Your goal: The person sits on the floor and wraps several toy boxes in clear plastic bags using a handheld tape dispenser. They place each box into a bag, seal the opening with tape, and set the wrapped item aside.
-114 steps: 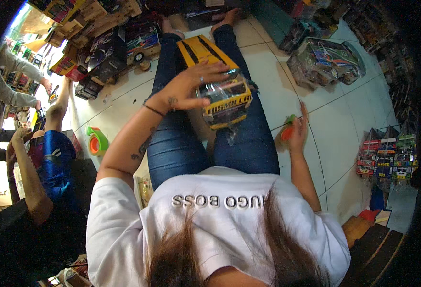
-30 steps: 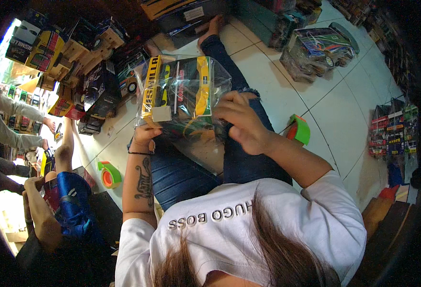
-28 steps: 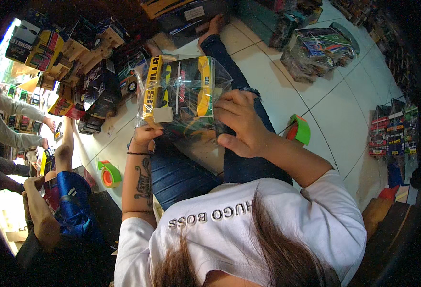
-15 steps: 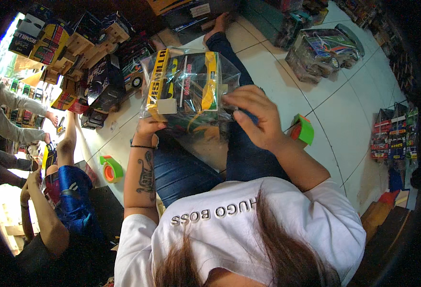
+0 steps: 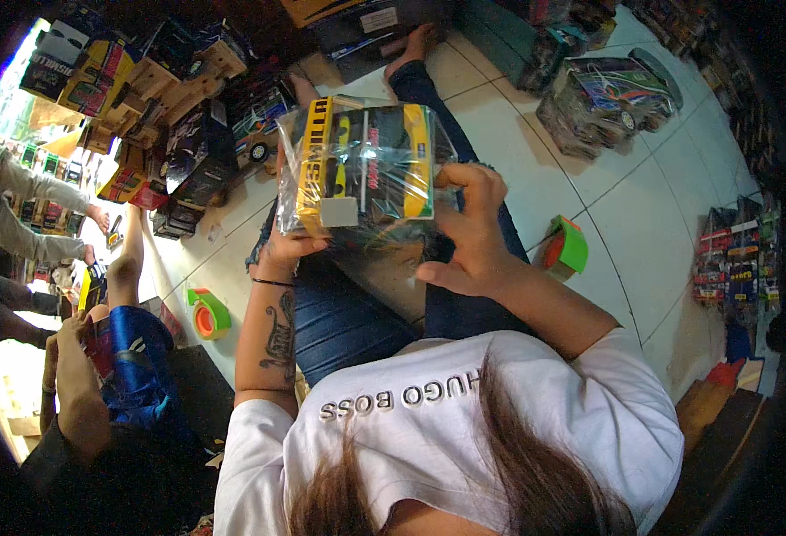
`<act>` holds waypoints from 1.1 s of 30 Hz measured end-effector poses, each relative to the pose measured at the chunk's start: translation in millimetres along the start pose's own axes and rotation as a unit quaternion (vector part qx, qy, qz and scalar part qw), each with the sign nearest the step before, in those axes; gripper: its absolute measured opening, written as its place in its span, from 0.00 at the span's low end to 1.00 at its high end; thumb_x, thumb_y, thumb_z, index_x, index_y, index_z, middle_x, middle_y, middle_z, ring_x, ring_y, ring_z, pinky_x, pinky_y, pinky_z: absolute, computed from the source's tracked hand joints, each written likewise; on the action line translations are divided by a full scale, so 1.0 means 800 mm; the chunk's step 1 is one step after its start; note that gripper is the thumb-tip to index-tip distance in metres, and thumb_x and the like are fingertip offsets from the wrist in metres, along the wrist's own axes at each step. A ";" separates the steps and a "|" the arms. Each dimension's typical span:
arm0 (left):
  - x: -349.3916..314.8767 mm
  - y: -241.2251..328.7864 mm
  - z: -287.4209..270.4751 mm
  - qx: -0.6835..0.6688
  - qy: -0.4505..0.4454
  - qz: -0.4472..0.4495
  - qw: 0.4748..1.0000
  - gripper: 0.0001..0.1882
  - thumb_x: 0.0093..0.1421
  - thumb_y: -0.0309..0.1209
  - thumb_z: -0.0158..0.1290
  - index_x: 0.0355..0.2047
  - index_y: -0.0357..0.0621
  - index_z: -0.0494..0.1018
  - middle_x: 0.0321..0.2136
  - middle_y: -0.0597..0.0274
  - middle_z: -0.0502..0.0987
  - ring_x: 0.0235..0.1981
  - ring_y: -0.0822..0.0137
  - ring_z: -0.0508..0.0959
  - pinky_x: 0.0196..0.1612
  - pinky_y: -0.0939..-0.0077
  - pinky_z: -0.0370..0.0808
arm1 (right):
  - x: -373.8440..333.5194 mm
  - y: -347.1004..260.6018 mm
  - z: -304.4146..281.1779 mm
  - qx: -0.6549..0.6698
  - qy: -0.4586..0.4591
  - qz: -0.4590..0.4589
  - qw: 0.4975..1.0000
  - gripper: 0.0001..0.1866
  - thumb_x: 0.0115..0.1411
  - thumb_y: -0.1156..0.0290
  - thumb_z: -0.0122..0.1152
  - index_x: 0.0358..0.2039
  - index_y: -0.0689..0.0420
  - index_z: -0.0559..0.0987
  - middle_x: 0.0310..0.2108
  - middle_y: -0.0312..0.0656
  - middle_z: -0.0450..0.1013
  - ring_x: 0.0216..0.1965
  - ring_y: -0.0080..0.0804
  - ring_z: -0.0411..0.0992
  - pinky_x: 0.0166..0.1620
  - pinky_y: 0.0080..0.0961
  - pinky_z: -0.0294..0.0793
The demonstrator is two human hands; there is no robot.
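Observation:
A boxy yellow-and-black toy truck (image 5: 384, 170) in loose clear plastic wrap is held up over my lap. My left hand (image 5: 299, 245) supports it from below at its near left corner, with most of the fingers hidden beneath the package. A small blank pale label (image 5: 338, 213) lies on that corner. My right hand (image 5: 475, 232) is at the package's right side. Its bent fingers touch the wrap there, while the thumb stands well apart, lower down.
Green-and-orange tape dispensers stand on the tiled floor, one on the left (image 5: 208, 314) and one on the right (image 5: 564, 247). Wrapped toy trucks (image 5: 607, 103) lie at the far right. Bagged toys (image 5: 739, 250) hang at right. Stacked boxes and another person's legs (image 5: 134, 357) occupy the left.
The wrapped toy truck has shifted slightly right and turned a little. My right hand has moved in against its right side, the thumb swinging down and away. My left hand still supports it.

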State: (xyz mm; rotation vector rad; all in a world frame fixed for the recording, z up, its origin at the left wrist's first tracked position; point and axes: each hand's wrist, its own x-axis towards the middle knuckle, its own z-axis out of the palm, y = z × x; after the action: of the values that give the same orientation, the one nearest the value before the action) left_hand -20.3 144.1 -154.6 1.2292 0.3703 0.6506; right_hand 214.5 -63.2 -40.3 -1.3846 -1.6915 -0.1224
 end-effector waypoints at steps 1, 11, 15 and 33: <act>-0.001 -0.002 -0.002 -0.005 0.000 0.002 1.000 0.35 0.40 0.26 0.65 0.51 0.35 0.66 0.44 0.61 0.73 0.46 0.64 0.72 0.49 0.70 0.69 | 0.004 0.002 0.001 0.023 -0.025 0.025 0.999 0.34 0.53 0.39 0.53 0.42 0.60 0.78 0.48 0.51 0.60 0.52 0.50 0.56 0.59 0.51 0.42; 0.018 0.023 0.024 -0.053 0.095 0.029 0.994 0.47 0.39 0.35 0.67 0.59 0.39 0.57 0.50 0.56 0.70 0.52 0.60 0.70 0.55 0.66 0.68 | -0.048 0.123 0.088 0.157 -0.283 0.145 0.935 0.75 0.32 0.45 0.77 0.65 0.62 0.31 0.67 0.58 0.31 0.68 0.50 0.31 0.67 0.37 0.33; 0.090 0.106 0.125 0.008 0.098 0.110 0.989 0.51 0.44 0.38 0.65 0.64 0.41 0.48 0.56 0.53 0.63 0.57 0.58 0.65 0.59 0.63 0.63 | -0.041 0.138 0.125 0.445 -0.036 0.267 0.854 0.68 0.38 0.50 0.75 0.65 0.62 0.37 0.66 0.57 0.42 0.67 0.48 0.40 0.67 0.35 0.34; 0.142 0.028 0.183 0.194 -0.013 -0.126 0.973 0.42 0.61 0.50 0.46 0.66 0.43 0.42 0.66 0.51 0.44 0.66 0.56 0.50 0.64 0.64 0.52 | 0.009 0.468 -0.392 0.388 0.392 0.465 0.692 0.23 0.53 0.47 0.57 0.41 0.51 0.74 0.35 0.39 0.75 0.33 0.38 0.74 0.41 0.40 0.73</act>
State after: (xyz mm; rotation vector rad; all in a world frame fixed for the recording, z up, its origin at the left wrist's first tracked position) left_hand 147.4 111.6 -78.5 1.5291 0.6418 0.3507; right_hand 701.0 -105.4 -22.4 -1.0857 -0.1136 0.4781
